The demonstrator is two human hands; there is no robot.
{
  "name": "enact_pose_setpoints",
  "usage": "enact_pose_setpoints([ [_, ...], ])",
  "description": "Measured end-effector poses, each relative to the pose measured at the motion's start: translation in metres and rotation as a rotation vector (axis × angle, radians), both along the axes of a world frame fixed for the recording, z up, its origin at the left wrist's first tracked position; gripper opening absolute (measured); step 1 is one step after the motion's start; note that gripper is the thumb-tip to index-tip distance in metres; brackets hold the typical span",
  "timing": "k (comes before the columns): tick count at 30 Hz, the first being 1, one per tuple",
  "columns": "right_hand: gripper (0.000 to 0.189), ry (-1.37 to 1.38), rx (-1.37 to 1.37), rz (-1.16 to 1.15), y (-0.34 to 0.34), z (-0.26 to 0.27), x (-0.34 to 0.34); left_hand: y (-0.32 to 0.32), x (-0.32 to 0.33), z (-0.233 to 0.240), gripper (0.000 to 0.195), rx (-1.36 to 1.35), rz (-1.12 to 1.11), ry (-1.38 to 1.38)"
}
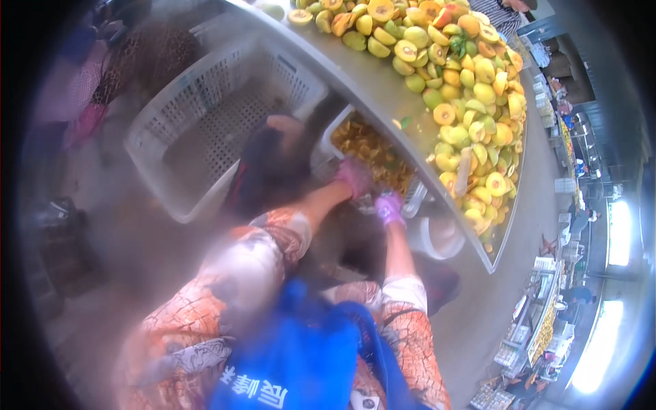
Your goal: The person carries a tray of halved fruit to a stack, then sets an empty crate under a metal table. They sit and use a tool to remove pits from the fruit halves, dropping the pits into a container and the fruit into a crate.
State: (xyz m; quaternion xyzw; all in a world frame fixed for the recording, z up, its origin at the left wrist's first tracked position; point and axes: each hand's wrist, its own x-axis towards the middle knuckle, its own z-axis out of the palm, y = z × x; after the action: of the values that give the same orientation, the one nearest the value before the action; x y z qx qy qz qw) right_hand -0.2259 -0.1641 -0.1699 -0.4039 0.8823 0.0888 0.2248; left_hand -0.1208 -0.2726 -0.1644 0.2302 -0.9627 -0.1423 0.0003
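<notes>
My left hand (354, 178), in a pink glove, is at the near edge of a pale plastic crate (333, 134) under the table rim. Brownish-yellow fruit pieces (371, 148) fill the crate. My right hand (390, 207), in a purple-pink glove, is close beside the left, by the crate's near right corner. Its fingers look curled. A small shiny thing (364, 203) lies between the hands, too blurred to name. Blur hides whether either hand grips anything. Above the crate, halved yellow-green stone fruit (451, 92) is heaped on a metal table (353, 72).
A large perforated white crate (205, 128) stands to the left. A white bucket (441, 238) is right of my hands, below the table's raised rim (410, 148). A pale flat bar (463, 171) lies on the fruit. Another person's pink-gloved hand (86, 123) is at far left.
</notes>
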Motion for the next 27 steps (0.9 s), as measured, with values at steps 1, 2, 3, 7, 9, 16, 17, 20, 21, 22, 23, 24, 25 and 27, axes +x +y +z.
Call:
enact_pose_setpoints([
  [1, 0.031, 0.051, -0.026, 0.023, 0.004, -0.01, 0.002, -0.004, -0.001, -0.006, 0.026, -0.018, -0.088, -0.022],
  [2, 0.03, 0.103, -0.053, 0.042, 0.008, -0.023, -0.002, -0.007, -0.004, -0.009, 0.026, -0.044, -0.172, -0.035],
  [3, 0.029, 0.193, -0.128, 0.049, 0.015, -0.034, -0.012, -0.002, -0.009, -0.007, 0.026, -0.046, -0.183, -0.017],
  [7, 0.03, 0.201, -0.116, 0.146, 0.012, -0.025, 0.016, -0.002, 0.013, -0.008, 0.032, -0.012, -0.168, -0.085],
  [9, 0.031, 0.158, -0.051, 0.147, 0.024, -0.016, 0.034, 0.003, 0.027, 0.009, 0.036, 0.079, -0.185, -0.175],
  [16, 0.033, -0.127, 0.042, 0.167, 0.056, 0.015, 0.069, 0.017, 0.072, 0.026, 0.04, 0.351, -0.166, -0.294],
  [17, 0.037, -0.175, -0.099, 0.201, 0.066, 0.019, 0.063, 0.019, 0.07, 0.017, 0.039, 0.323, -0.099, -0.288],
  [20, 0.043, -0.242, -0.125, 0.0, 0.063, 0.015, 0.052, 0.017, 0.074, 0.008, 0.035, 0.015, 0.119, -0.254],
  [21, 0.044, -0.231, -0.015, -0.255, 0.064, 0.014, 0.05, 0.014, 0.075, 0.008, 0.035, 0.024, 0.117, -0.258],
  [22, 0.044, -0.233, -0.006, -0.258, 0.068, 0.003, 0.049, 0.007, 0.074, 0.009, 0.036, 0.186, 0.163, -0.26],
  [23, 0.043, -0.183, 0.084, -0.077, 0.064, -0.005, 0.048, -0.002, 0.069, 0.013, 0.037, 0.339, 0.216, -0.256],
  [24, 0.042, -0.132, 0.171, 0.101, 0.06, -0.011, 0.044, -0.002, 0.065, 0.011, 0.037, 0.338, 0.216, -0.254],
  [25, 0.039, -0.115, 0.319, 0.252, 0.057, -0.015, 0.037, 0.001, 0.059, 0.004, 0.041, 0.365, 0.246, -0.203],
  [27, 0.036, -0.072, 0.334, 0.301, 0.045, -0.024, 0.04, 0.002, 0.04, -0.023, 0.045, 0.388, 0.277, -0.158],
])
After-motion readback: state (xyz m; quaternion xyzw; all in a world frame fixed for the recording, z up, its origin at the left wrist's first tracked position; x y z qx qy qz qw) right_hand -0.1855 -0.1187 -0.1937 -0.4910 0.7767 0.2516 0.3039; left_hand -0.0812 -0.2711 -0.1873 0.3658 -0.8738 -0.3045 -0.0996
